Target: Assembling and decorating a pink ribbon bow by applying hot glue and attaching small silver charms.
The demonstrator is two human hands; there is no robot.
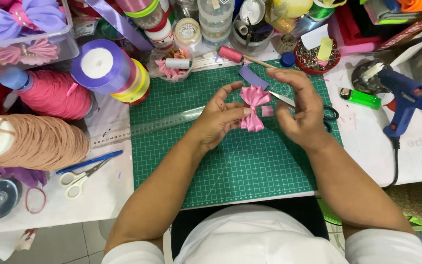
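Over the green cutting mat (230, 166) in the head view, the left hand (218, 120) pinches a pink ribbon bow (253, 107) that looks mostly folded, the right hand (301, 110) hovers just beside it, fingers loose, holding nothing; scissors (318, 111) lie underneath, glue gun (404, 100) untouched, so gluing likely remains

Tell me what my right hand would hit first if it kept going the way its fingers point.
Probably the purple ribbon piece just beyond the right hand, whose fingers point up-left; height above the green mat is unclear.
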